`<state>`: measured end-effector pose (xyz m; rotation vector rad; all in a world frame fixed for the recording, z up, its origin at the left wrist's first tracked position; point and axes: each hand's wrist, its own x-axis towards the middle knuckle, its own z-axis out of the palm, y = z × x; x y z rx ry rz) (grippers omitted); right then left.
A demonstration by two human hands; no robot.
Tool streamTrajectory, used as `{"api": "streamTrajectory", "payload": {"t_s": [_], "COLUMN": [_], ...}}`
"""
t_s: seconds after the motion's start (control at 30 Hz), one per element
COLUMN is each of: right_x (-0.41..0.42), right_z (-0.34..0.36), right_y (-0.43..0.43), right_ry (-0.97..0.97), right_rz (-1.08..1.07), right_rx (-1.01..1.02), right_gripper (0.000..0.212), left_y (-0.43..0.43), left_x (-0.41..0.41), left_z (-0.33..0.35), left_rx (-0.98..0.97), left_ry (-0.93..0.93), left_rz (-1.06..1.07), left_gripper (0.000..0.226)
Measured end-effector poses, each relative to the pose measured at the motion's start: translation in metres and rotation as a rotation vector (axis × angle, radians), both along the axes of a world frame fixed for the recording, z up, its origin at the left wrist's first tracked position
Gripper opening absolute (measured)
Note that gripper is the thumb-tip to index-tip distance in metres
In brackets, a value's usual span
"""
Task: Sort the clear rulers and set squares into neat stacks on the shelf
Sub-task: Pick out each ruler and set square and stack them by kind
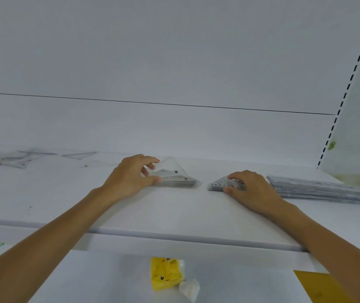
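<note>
Head view: my left hand [131, 178] pinches a clear set square [171, 167] above one set-square stack [181, 183] at the middle of the shelf [174, 213]; my right hand [252, 190] curls its fingers [238, 177] round a second stack [218, 185]. Stacked rulers [319, 190] lie by the right edge.

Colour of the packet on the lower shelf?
The packet is yellow with cartoon faces; head view.

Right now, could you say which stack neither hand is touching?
The ruler stack, far right; the left hand grips the left set-square stack, the right hand holds the right set-square stack.
</note>
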<state>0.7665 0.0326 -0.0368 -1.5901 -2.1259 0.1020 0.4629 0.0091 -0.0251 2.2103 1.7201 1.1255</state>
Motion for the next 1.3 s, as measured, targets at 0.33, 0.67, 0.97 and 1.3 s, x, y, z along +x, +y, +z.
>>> {"api": "streamTrajectory", "payload": {"t_s": [0.33, 0.67, 0.97, 1.3], "right_x": [-0.001, -0.001, -0.002, -0.001], "right_z": [-0.002, -0.004, -0.005, -0.004], "right_y": [-0.001, -0.001, -0.002, -0.004], "right_ry": [-0.007, -0.025, -0.073, -0.097], "right_rz": [0.001, 0.007, 0.017, 0.016], "right_rx": [0.008, 0.002, 0.006, -0.008], "right_gripper": [0.04, 0.04, 0.042, 0.041], "left_y": [0.007, 0.004, -0.004, 0.004], "left_x": [-0.008, -0.009, 0.013, 0.028], "left_z": [-0.003, -0.002, 0.017, 0.031], "left_rx": [0.001, -0.011, 0.074, 0.089], "left_ry": [-0.049, 0.065, 0.296, -0.125], "left_rz": [0.021, 0.048, 0.064, 0.026], "left_gripper": [0.047, 0.053, 0.043, 0.066]}}
